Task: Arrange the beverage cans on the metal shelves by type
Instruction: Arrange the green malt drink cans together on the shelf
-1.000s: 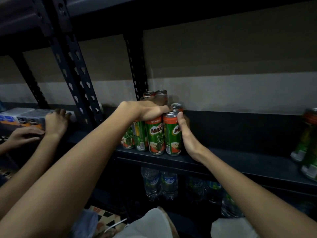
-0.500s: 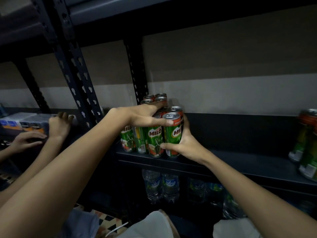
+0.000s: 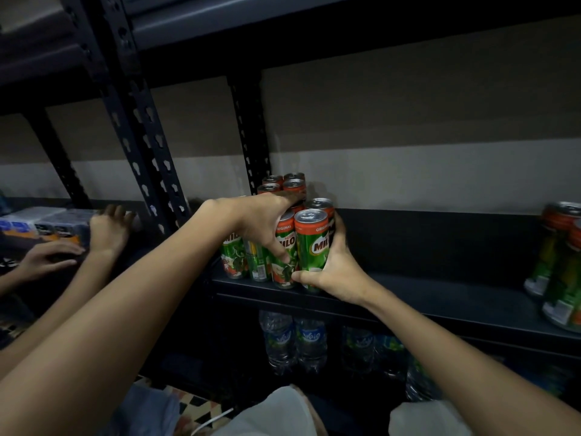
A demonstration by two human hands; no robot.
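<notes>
You're squaring up the Milo cans (image 3: 284,243) now, the green-and-orange cluster standing upright at the left end of the metal shelf (image 3: 440,297), just beside the perforated upright (image 3: 251,143). Your right hand (image 3: 330,269), which a second ago was lying flat against the side of the outermost can (image 3: 311,247), is now wrapping round it, thumb crossing low on the front and fingers curling behind. Your left hand (image 3: 261,221) is no longer resting across the can tops; it's dropping over the front of the group, fingers reaching down between the cans and gripping the one next door. So both hands are clamped on cans, close together, and I'd say you're pressing the front row tight into the block. More cans of the same colours (image 3: 562,262) are waiting well apart at the right end of the shelf, so the grouping isn't finished. Water bottles (image 3: 295,341) are sitting on the level below, and off to the left another person's hands (image 3: 107,231) are working on a wrapped pack (image 3: 41,221).
</notes>
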